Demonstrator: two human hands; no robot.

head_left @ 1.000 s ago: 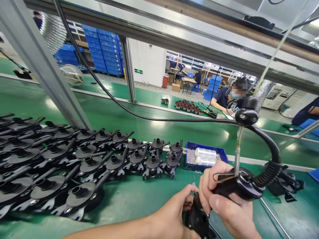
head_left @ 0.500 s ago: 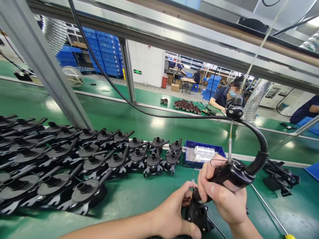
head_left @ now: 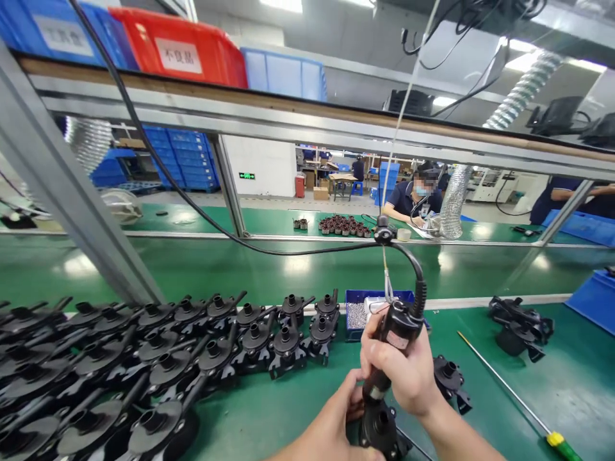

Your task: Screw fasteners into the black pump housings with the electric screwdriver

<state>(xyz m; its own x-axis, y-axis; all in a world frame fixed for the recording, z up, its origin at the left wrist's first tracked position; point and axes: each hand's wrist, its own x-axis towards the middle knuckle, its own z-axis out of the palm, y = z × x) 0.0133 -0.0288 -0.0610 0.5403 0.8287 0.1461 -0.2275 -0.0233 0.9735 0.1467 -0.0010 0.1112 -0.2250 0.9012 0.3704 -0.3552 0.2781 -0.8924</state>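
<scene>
A black electric screwdriver [head_left: 394, 330] is gripped in my right hand [head_left: 406, 368], its cable rising from the top end. The tool stands nearly upright, its lower end over the edge of a black pump housing [head_left: 379, 426]. My left hand [head_left: 336, 422] wraps round that housing from the left, thumb along its near side. Whether the bit sits on a screw is hidden by the tool and fingers. Behind my right hand stands a blue bin [head_left: 354, 334] of small metal screws with white containers in it.
Rows of black pump housings [head_left: 166, 368] fill the bench's left side. To the right are another housing [head_left: 449, 378], black parts [head_left: 521, 326] and a long screwdriver [head_left: 509, 387]. A hanging cord holds the tool. A co-worker [head_left: 414, 195] sits across the bench; a red bin [head_left: 192, 48] sits overhead.
The camera view has tilted up, showing the overhead shelf bins. The electric screwdriver has swung from slanted to nearly upright over the pump housing. Both hands keep their holds.
</scene>
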